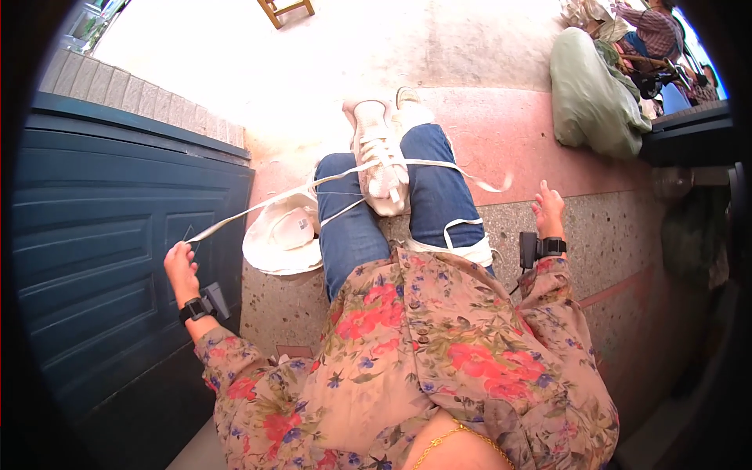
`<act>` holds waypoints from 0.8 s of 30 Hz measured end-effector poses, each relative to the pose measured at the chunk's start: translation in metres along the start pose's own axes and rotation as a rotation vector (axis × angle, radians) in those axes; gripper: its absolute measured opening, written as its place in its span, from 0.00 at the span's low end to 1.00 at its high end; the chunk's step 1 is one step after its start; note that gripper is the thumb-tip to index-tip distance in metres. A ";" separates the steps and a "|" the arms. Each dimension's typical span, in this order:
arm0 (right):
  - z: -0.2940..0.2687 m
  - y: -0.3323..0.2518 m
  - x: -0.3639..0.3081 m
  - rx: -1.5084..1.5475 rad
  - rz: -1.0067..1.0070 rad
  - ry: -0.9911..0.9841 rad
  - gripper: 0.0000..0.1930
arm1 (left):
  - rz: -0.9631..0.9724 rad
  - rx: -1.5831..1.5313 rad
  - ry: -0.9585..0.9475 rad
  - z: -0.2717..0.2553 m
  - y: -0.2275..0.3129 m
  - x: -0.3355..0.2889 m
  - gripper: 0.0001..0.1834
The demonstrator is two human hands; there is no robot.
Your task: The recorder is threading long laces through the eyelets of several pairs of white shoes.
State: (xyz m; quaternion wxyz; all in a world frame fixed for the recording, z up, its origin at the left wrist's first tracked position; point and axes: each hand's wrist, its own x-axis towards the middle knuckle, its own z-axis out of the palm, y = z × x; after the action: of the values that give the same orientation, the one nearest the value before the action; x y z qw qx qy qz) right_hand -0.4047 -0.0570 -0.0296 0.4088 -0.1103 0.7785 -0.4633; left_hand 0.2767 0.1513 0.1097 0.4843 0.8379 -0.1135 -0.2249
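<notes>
A white lace-up shoe (377, 149) lies between my knees, over the blue jeans (429, 188). A long white shoelace (262, 205) runs through it and stretches out to both sides. At the far left my left hand (181, 270) pinches one end of the lace, pulled taut. To the right the other end hangs loose in the air, curling past my right knee. My right hand (550, 210) is held out beyond that end with its fingers apart, not touching it. Another white strand crosses my left thigh. Thin threads show near my left hand and the shoe.
A white, hat-like cloth piece (280, 236) lies beside my left leg, and white material (462, 252) rests by my right thigh. A dark blue panelled door (117, 258) stands close on the left. Farther off are a pale green sack (591, 94), a seated person and a wooden stool (287, 11).
</notes>
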 end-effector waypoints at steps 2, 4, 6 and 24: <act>0.020 0.007 0.024 -0.086 -0.406 0.069 0.24 | 0.092 0.056 -0.034 0.039 0.006 -0.005 0.02; 0.061 0.000 0.008 -0.164 -0.854 0.035 0.21 | 0.209 0.147 -0.099 0.070 -0.009 0.006 0.04; 0.103 -0.040 -0.091 -0.265 -1.012 -0.295 0.11 | 0.569 0.324 -0.103 0.134 -0.008 -0.015 0.13; 0.140 -0.023 -0.189 -0.889 -1.446 -0.697 0.05 | 1.109 0.829 -0.408 0.240 0.048 -0.112 0.09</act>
State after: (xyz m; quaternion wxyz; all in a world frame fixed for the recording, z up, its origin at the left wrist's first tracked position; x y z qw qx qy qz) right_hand -0.1853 -0.0541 0.0570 0.1511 -0.8511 0.4592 -0.2047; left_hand 0.0628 -0.0100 0.0780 0.1384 0.7131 -0.6862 -0.0365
